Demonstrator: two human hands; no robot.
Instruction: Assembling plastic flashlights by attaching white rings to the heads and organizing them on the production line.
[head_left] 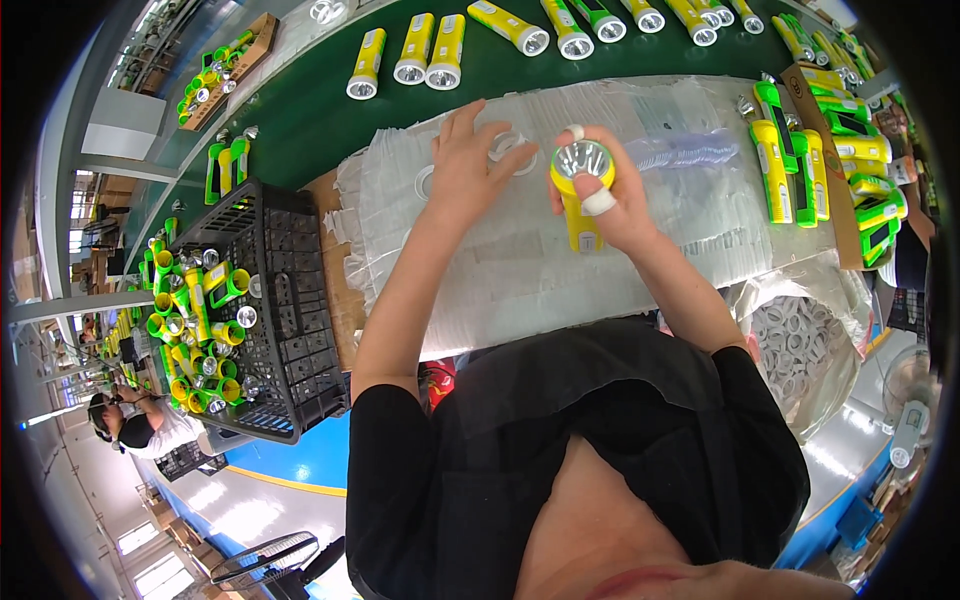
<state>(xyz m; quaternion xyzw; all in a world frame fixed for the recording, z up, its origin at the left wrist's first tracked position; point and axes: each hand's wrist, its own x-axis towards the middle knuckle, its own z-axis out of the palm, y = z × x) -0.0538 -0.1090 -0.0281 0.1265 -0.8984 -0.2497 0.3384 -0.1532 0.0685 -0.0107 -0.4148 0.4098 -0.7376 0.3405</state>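
Note:
My right hand (618, 197) grips a yellow and green flashlight (583, 229) with its reflector facing up. White wraps cover parts of its thumb and a finger. My left hand (468, 165) is open over the pale padded mat (480, 285), thumb and fingers apart. Between them and just beyond shows a clear ring-like piece (512, 152); whether the hand touches it, I cannot tell. Another pale ring (424, 183) lies beside its wrist. To the right on the mat rests a row of stacked clear discs (690, 149).
Several finished-looking flashlights (415, 50) lie along the green bench (310, 110). A black crate (295, 300) of flashlight bodies stands left; a cardboard box (846, 215) of flashlights stands right. Below it, a plastic bag (795, 345) holds white rings. Another person (150, 425) sits far left.

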